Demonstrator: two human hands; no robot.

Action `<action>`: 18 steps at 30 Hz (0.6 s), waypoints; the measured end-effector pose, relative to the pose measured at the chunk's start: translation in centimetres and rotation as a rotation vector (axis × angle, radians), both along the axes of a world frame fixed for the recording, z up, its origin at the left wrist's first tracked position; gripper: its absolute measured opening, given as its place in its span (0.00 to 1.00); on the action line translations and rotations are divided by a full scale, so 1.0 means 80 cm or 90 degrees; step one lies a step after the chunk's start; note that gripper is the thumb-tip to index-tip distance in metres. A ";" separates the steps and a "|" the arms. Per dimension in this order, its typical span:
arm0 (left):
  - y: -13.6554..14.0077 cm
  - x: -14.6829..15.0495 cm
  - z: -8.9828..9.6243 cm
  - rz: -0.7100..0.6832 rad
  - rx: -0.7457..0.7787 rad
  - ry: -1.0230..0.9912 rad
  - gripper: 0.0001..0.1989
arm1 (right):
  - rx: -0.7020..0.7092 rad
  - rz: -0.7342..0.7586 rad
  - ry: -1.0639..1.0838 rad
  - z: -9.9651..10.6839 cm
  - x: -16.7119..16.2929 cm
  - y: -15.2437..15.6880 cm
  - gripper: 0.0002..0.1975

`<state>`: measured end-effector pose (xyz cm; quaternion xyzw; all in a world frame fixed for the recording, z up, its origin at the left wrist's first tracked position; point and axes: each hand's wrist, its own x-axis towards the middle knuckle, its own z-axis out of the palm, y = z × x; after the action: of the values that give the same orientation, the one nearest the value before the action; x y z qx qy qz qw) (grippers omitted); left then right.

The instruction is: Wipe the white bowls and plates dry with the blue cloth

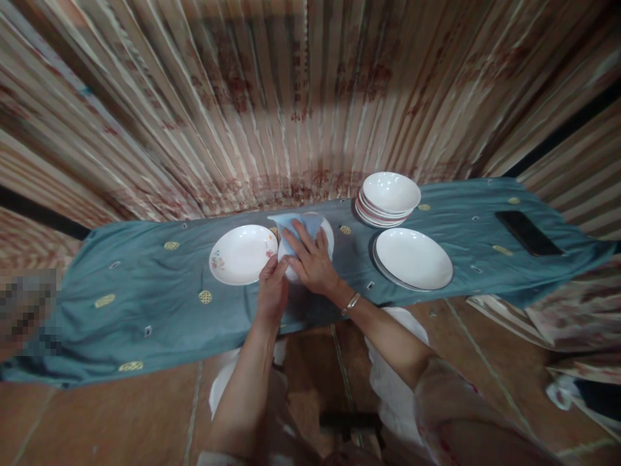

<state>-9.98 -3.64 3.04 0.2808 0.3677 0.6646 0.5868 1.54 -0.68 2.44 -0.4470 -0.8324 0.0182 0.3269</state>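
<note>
My left hand (pixel 272 285) is closed on the near left rim of a white bowl (pixel 328 234), with the thumb on top. A light blue cloth (pixel 286 228) lies across the bowl's inside and covers much of it. Over the cloth, my right hand (pixel 313 259) presses down with its fingers somewhat spread, keeping the cloth against the bowl. The bowl's base and the fingers under its rim are hidden. Just left of the bowl, a white oval plate (pixel 242 254) with floral decoration lies face up, close to my left hand.
A stack of white bowls (pixel 391 194) stands at the back right. In front of it are stacked oval plates (pixel 414 259). A dark phone (pixel 528 233) lies farther right on the green cloth-covered table (pixel 169 310). Curtains (pixel 301 129) hang behind. A blurred patch (pixel 26 314) covers the left edge.
</note>
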 end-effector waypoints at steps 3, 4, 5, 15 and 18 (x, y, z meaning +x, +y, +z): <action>0.001 -0.004 -0.008 0.002 0.000 0.015 0.13 | 0.022 0.027 -0.030 0.000 -0.004 -0.009 0.26; 0.001 -0.005 -0.009 0.004 0.001 0.021 0.12 | 0.031 0.032 -0.036 0.000 -0.004 -0.010 0.26; 0.002 -0.005 -0.008 0.007 0.002 0.026 0.12 | 0.037 0.034 -0.040 0.001 -0.002 -0.009 0.25; 0.002 0.011 0.010 -0.013 0.001 0.024 0.15 | 0.017 -0.052 0.019 0.007 0.027 0.022 0.28; 0.003 0.013 0.006 -0.012 0.000 0.021 0.15 | 0.004 -0.061 0.057 0.001 0.033 0.030 0.29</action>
<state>-8.98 -3.40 3.54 0.2951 0.3747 0.6544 0.5867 4.21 1.70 2.56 -0.4839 -0.7948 0.0202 0.3658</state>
